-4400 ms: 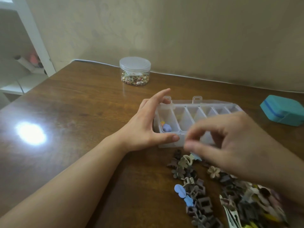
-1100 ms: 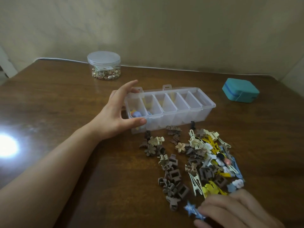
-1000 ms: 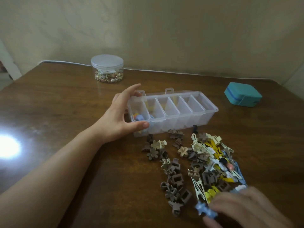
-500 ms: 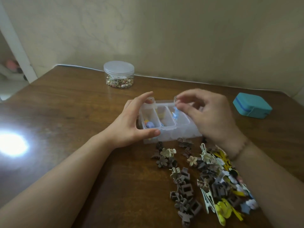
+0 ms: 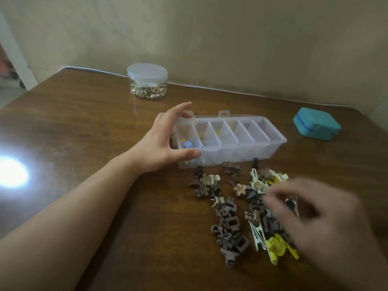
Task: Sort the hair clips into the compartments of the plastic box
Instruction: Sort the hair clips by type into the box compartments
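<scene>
A clear plastic box (image 5: 247, 153) with several compartments lies on the brown table. Its leftmost compartment holds a few blue and coloured clips (image 5: 186, 143). My left hand (image 5: 163, 145) grips the box's left end, thumb on the front wall and fingers over the back rim. In front of the box lies a pile of hair clips (image 5: 233, 208), brown, cream, white and yellow. My right hand (image 5: 315, 223) hovers blurred over the right side of that pile, fingers curled downward. Whether it holds a clip does not show.
A round clear jar (image 5: 147, 84) with small coloured pieces stands at the back near the wall. A teal case (image 5: 316, 126) lies at the back right. A bright light glare (image 5: 11, 174) sits on the table at the left.
My right hand has left the box, where it held a blue clip over a compartment, and moved back down over the pile. My left hand stays on the box's left end.
</scene>
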Action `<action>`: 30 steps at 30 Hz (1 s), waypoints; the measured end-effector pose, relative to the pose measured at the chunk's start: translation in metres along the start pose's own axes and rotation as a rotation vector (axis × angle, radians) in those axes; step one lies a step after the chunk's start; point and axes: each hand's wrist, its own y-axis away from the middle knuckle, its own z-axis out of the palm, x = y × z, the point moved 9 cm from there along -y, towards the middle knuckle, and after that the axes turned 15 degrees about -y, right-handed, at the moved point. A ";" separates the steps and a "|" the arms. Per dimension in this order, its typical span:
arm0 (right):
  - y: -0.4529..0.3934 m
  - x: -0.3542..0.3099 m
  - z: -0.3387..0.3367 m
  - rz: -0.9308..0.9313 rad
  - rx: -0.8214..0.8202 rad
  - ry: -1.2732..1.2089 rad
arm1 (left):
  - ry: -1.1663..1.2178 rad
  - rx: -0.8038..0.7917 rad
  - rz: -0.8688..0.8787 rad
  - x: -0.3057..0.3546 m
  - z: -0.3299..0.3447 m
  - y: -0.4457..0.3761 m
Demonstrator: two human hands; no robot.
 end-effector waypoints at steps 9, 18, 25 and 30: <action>0.082 0.019 0.013 0.144 0.076 0.276 | 0.003 0.025 0.017 0.004 -0.001 0.001; 0.059 0.030 -0.028 0.229 0.227 0.132 | 0.009 0.012 -0.004 -0.001 0.000 0.000; -0.062 0.027 -0.006 0.134 0.127 -0.035 | 0.009 -0.003 -0.012 -0.002 -0.001 0.002; -0.133 0.039 0.048 0.065 0.037 0.196 | 0.015 -0.020 -0.009 -0.003 -0.001 0.001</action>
